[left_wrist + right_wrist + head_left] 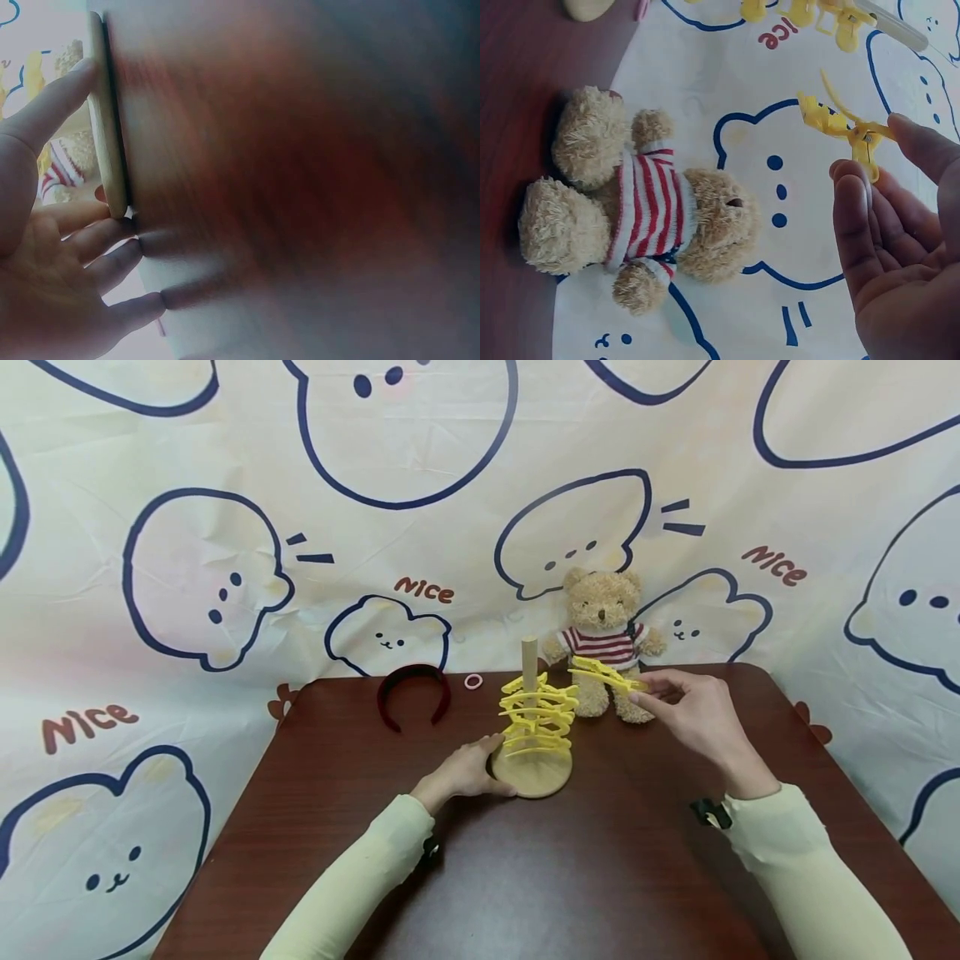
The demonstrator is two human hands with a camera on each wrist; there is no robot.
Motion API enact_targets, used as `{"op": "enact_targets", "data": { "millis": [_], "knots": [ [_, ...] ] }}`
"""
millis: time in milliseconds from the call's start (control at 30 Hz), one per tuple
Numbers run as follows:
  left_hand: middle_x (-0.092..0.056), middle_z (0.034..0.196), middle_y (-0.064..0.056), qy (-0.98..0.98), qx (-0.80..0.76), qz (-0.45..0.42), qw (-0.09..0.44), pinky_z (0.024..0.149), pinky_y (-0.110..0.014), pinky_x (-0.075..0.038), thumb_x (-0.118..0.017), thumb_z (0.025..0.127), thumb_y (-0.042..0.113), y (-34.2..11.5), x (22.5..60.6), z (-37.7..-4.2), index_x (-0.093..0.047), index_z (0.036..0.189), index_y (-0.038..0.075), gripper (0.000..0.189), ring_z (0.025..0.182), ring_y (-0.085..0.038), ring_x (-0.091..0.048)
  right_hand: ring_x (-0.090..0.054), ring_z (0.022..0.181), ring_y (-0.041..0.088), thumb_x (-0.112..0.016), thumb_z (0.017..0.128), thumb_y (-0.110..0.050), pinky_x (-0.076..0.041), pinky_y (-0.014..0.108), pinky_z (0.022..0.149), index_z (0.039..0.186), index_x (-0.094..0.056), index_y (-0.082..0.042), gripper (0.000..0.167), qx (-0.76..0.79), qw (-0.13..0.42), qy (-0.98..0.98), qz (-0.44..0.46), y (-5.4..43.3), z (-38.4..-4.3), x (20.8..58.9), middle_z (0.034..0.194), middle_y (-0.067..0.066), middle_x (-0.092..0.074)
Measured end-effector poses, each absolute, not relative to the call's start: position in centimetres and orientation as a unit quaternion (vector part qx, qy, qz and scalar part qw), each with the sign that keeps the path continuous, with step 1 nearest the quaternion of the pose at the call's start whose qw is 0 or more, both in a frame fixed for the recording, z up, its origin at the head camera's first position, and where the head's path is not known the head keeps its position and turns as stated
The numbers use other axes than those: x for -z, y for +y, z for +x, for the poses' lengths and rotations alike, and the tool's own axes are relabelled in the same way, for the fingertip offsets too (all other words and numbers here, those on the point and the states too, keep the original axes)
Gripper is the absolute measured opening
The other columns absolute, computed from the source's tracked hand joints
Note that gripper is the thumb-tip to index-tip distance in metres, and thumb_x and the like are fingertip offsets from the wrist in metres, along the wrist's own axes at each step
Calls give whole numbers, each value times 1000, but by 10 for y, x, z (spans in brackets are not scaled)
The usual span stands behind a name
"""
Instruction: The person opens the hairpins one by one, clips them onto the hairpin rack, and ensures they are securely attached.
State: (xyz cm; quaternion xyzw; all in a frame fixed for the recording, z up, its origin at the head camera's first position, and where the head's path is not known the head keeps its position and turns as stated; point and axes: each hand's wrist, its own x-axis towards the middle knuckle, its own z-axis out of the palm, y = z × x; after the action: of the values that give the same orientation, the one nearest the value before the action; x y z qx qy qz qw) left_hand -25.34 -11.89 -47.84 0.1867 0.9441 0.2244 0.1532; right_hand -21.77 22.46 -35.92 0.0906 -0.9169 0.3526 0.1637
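A wooden stand with a round base [534,777] and an upright post [529,664] carries several yellow hair clips [538,720], stacked around the post. At the base's left side is my left hand [467,768], which grips the edge between thumb and fingers. The left wrist view shows that thumb on the wooden edge [111,142], the other fingertips low by the tabletop. Up to the right of the stand, my right hand [693,714] pinches one yellow hair clip [600,673] by its handles. Its spring and parted, toothed jaws show in the right wrist view.
Behind the held clip sits a teddy bear [600,627] in a red-and-white striped shirt, against the patterned backdrop. A dark red headband [386,689] lies at the back left, with a small pink-and-white ring [473,682] next to it. The brown table [570,877] extends toward me.
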Motion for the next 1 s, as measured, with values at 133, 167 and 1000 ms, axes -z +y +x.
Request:
{"op": "enact_targets", "data": {
  "millis": [133,167,1000],
  "knots": [
    [-33,162,-13,944,-225,186,154,120,-51,-31,-83,76,53,-119,478,-253,-29,159,16,106,149,-33,-33,-64,69,6,-76,87,-42,-45,24,50,109,-77,-19,32,-358,167,-914,95,223,-216,356,86,2,-77],
    [-33,162,-12,944,-224,186,155,120,-51,-31,-83,76,53,-119,478,-253,-29,159,16,106,149,-33,-33,-64,69,6,-76,87,-42,-45,24,49,109,-77,-19,32,-359,168,-913,96,223,-216,355,86,2,-77],
    [-35,161,-16,945,-217,195,148,118,-53,-32,-83,76,54,-118,477,-253,-30,158,15,105,148,-36,-35,-66,68,7,-81,85,-35,-51,24,56,104,-79,-22,23,-387,159,-898,137,191,-215,341,91,-1,-78]
  ]
}}
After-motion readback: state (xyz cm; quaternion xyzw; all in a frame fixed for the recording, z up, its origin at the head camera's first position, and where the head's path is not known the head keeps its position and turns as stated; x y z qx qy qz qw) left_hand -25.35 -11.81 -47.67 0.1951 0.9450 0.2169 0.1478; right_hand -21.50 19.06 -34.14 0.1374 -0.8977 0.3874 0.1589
